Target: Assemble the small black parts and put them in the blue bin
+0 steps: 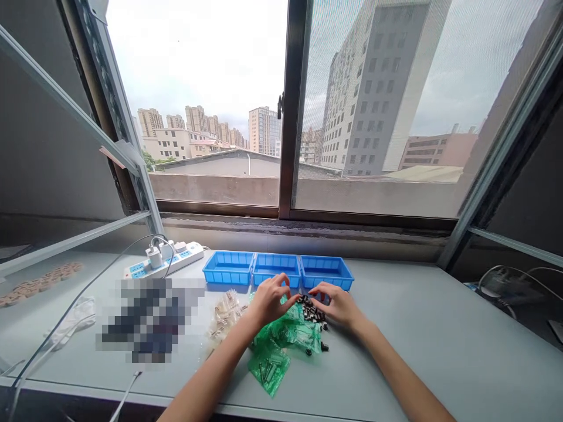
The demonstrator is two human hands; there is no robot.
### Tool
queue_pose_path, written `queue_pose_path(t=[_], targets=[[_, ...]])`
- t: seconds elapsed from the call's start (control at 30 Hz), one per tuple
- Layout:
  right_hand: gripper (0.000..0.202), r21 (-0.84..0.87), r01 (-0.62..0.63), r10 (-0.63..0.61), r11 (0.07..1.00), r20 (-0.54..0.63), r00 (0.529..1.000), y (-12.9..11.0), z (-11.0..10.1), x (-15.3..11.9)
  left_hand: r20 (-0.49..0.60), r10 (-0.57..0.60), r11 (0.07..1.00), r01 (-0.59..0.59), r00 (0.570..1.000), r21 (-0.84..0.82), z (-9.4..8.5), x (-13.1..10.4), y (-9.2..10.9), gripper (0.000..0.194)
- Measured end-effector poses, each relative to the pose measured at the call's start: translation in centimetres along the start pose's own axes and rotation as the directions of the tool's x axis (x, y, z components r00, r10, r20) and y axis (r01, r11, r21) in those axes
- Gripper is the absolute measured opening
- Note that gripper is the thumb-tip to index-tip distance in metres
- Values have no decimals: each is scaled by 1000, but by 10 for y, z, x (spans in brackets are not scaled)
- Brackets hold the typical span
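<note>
My left hand point(273, 300) is over the green plastic bags point(290, 329), with its thumb and forefinger curled towards each other. Anything in that pinch is too small to make out. My right hand point(338, 305) hovers at the right side of a heap of small black and metallic parts point(313, 312), its thumb and forefinger bent but apart. The heap lies between the two hands and is partly covered by them. One green bag in front shows several screws point(266, 370) inside. Left of my left forearm lie clear bags of light-coloured pieces point(226, 313).
Three blue trays point(276, 282) stand in a row behind my hands. A white power strip point(187, 255) with plugs sits at the back left. Cables point(83, 293) cross the left side. A blurred dark patch point(153, 322) covers part of the table point(417, 328). Metal frame posts rise both sides.
</note>
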State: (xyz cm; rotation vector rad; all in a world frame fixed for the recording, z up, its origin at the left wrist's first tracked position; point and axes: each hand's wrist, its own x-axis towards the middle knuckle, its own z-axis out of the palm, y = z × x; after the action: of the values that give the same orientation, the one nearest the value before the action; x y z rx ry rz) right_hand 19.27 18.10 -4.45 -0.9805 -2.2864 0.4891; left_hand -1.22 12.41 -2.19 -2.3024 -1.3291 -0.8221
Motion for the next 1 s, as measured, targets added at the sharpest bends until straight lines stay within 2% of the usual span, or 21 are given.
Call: queue_pose_path(t=[0.23, 0.33, 0.5, 0.7, 0.87, 1.0], targets=[[42, 86, -83, 69, 993, 147, 987, -3, 0, -1, 78, 1, 1000, -1, 997, 7, 2, -1, 3, 22], [37, 108, -86, 68, 990, 164, 984, -2, 3, 1, 122, -11, 1000, 9, 993, 10, 2, 0, 4, 21], [24, 195, -86, 67, 977, 102, 993, -1, 8, 3, 183, -8, 1000, 7, 983, 5, 3, 2, 6, 19], [19, 342, -114, 99, 933, 59, 993, -6, 10, 2, 225, -25, 999, 31, 974, -22, 5, 1, 7, 19], [21, 334, -146, 136, 931, 53, 989, -7, 10, 1, 257, -32, 999, 35, 966, -6, 4, 1, 8, 21], [23, 300, -155, 161, 941, 2, 987, -7, 11, 1, 277, -40, 999, 43, 960, -6, 3, 2, 9, 22]])
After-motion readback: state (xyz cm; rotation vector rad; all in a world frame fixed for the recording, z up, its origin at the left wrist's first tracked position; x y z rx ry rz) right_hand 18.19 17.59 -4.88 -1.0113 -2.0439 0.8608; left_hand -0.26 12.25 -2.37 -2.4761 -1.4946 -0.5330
